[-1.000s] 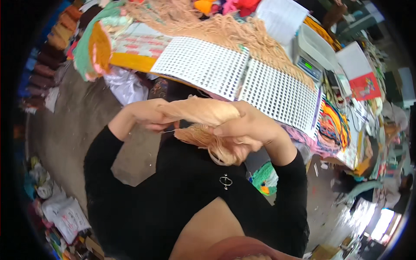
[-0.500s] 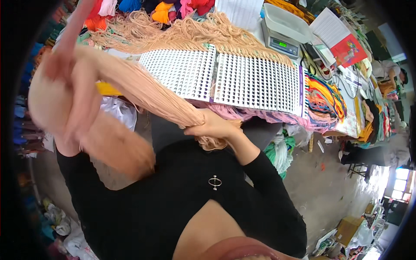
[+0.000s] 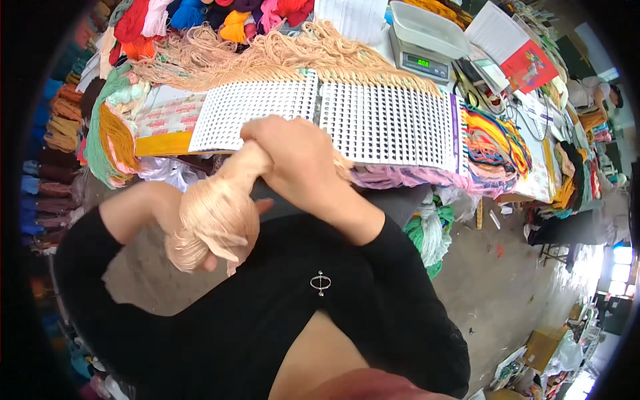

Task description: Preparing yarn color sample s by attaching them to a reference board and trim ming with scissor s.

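A thick skein of pale peach thread (image 3: 217,213) hangs bunched in front of my body. Its narrow neck runs up into my right hand (image 3: 290,153), whose fingers are wrapped round it above the near edge of the white perforated cards. My left hand (image 3: 163,207) cups the wide lower part from the left and beneath. The skein covers most of that hand, but fingertips show at its lower end. Loose peach strands stick out past the right hand. On the table, the white perforated cards (image 3: 257,110) have peach threads tied along their far edge.
Loose peach yarn (image 3: 267,50) lies behind the cards. A digital scale with a clear tray (image 3: 427,40) stands at the back right. Multicoloured threads (image 3: 497,143) hang at the cards' right end, green and mustard skeins (image 3: 113,133) at the left. Another person (image 3: 590,100) is at far right.
The skein, stretched out long between my hands before, is now gathered into a short bunch. My left hand came down from the upper left; my right hand moved up and left.
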### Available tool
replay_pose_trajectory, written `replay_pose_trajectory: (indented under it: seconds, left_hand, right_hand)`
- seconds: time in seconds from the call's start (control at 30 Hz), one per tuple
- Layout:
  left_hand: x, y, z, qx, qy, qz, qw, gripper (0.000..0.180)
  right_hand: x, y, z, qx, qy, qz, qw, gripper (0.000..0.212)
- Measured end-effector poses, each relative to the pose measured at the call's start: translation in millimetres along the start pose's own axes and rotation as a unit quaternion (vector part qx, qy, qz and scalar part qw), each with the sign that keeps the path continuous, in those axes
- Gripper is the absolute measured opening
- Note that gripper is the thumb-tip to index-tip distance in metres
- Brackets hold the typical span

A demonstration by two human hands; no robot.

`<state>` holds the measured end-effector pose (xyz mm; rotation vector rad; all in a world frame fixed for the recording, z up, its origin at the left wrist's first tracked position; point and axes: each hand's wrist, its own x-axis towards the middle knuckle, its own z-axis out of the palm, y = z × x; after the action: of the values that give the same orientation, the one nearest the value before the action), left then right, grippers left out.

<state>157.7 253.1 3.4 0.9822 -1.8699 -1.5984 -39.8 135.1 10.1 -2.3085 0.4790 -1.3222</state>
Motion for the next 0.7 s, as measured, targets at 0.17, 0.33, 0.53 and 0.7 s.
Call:
replay_pose_trajectory:
  seconds: [0.17,0.33,0.53,0.7]
  left_hand:
    - [49,40,12,-0.37,-0.159,-0.337,0.851,0.043]
    - [31,87,18,-0.059,0.195,-0.069,0.977,0.04]
    - [-7,33,-20,0.125,0.19,0.567,0.792,0.033]
    - [17,64,-13,0.228,0.178,0.445,0.848,0.023]
  right_hand:
    - [5,16,-5,-0.034,0.021,0.046,0.998,0.027]
    - [-39,44,-10,-0.022,-0.075,0.132,0.988,0.028]
    - [-86,37,-21,0.049,-0.131,0.23,0.963,0.035]
    - [-66,18,-80,0.303,-0.244,0.114,0.914,0.098]
